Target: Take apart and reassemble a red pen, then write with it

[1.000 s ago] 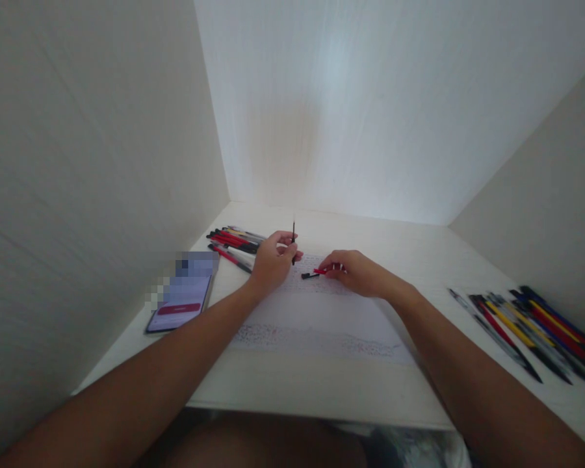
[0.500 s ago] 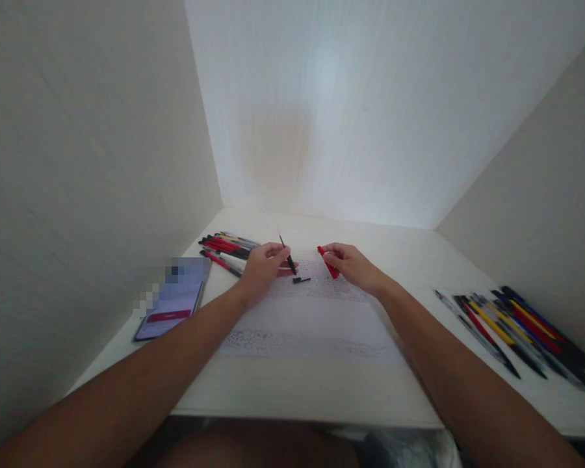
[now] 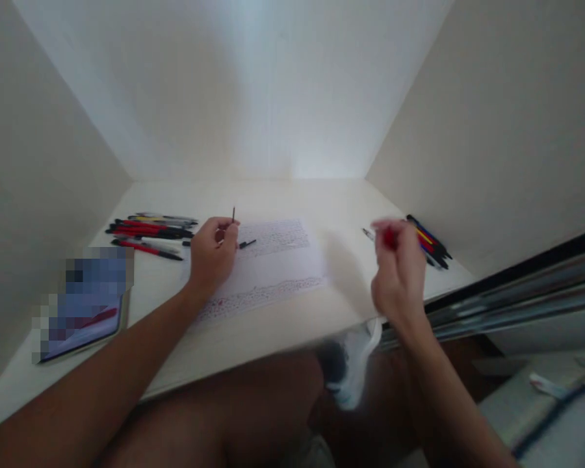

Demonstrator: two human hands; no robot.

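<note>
the view has swung to the right since half a second ago, so the phone (image 3: 92, 304) and the left pile of pens (image 3: 143, 229) sit nearer the left side. the left hand (image 3: 212, 253) still pinches a thin dark stick (image 3: 233, 214), fingers nearly closed on it; the stick, slanted before, now stands about upright. the small black piece (image 3: 247, 244) still lies on the paper (image 3: 283, 260), just beside those fingertips. the right hand (image 3: 402, 279) has changed most — it has left the paper for the right part of the table (image 3: 273, 322), blurred, its fingers folded around a red piece (image 3: 390, 238), partly in front of the right pile of pens (image 3: 429, 240). the phone screen is blocked out and cannot be read; the paper carries dense handwritten lines in dark and reddish ink, too small to read, and no brand shows on the pens. the table's front edge runs from below the left forearm, past the leg (image 3: 234, 403) and white shoe (image 3: 358, 370), toward the right wrist — pale, shadowed tabletop spans the stretch between paper and right hand.
</note>
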